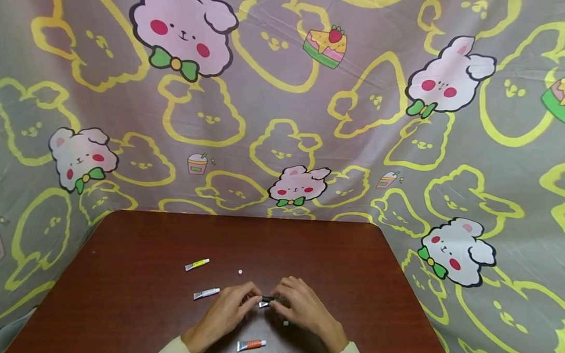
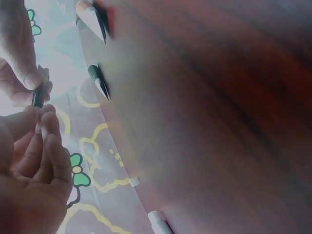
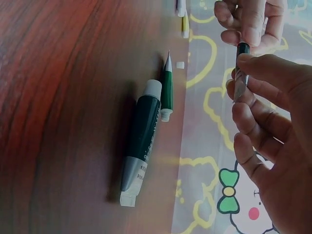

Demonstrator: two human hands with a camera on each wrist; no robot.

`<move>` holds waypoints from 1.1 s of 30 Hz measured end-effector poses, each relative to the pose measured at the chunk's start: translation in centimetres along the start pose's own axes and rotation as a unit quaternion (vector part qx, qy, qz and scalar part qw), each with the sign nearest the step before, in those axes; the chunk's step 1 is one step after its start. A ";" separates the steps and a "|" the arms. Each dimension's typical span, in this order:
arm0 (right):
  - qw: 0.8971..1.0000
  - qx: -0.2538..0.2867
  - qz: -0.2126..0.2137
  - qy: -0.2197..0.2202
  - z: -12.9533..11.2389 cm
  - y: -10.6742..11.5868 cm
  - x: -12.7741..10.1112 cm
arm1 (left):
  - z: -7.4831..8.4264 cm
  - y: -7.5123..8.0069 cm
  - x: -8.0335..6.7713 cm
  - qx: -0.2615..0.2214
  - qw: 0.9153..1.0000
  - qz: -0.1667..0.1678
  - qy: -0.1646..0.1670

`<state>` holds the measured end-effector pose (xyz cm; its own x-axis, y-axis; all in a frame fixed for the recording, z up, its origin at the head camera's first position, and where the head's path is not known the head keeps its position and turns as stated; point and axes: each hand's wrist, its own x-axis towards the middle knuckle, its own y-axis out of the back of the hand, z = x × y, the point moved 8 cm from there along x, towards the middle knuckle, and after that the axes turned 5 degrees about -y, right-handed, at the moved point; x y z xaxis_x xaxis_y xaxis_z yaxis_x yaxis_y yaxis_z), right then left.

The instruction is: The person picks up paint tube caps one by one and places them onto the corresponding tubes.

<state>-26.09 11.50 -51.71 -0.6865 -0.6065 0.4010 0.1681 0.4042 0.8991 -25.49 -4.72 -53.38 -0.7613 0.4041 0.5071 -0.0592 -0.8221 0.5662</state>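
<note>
1. Dark, a small tube [image 1: 267,300] sits between my two hands above the near middle of the table [image 1: 127,286]; what is in it I cannot tell.
2. My left hand [image 1: 231,309] pinches the tube's left end, fingers curled.
3. My right hand [image 1: 302,305] grips its right end likewise.
4. An orange tube [image 1: 251,345] lies nearer, a grey tube [image 1: 206,293] left, a yellow tube [image 1: 197,264] farther.
5. A white cap [image 1: 240,272] lies loose beyond the hands.
</note>
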 end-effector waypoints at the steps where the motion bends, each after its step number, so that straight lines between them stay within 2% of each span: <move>1: 1.000 0.000 0.001 0.002 0.0 0.0 0.0 | 0.1 0.1 0.0 0.007 1.000 0.006 -0.009; 7: 1.000 0.002 0.007 0.014 -0.1 0.0 0.0 | 0.6 0.2 0.0 0.048 0.997 0.031 -0.054; 11: 1.000 0.005 0.007 0.017 0.0 -0.1 0.0 | 0.8 0.2 0.1 0.061 0.995 0.034 -0.067; 18: 1.000 -0.001 0.029 0.010 0.4 0.2 -0.3 | 0.1 0.1 0.3 0.065 0.996 0.042 -0.046; 24: 0.999 0.001 0.034 -0.027 1.8 0.5 -0.8 | -0.2 0.4 0.3 0.085 0.992 0.068 -0.060; 33: 0.998 0.001 0.035 -0.055 4.4 0.3 -1.9 | -1.2 1.2 0.2 0.109 0.992 0.048 -0.034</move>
<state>-27.90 15.78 -53.00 -0.7464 -0.4979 0.4415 0.2175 0.4445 0.8690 -26.47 -6.08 -53.40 -0.7103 0.3608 0.6044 0.1575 -0.7553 0.6361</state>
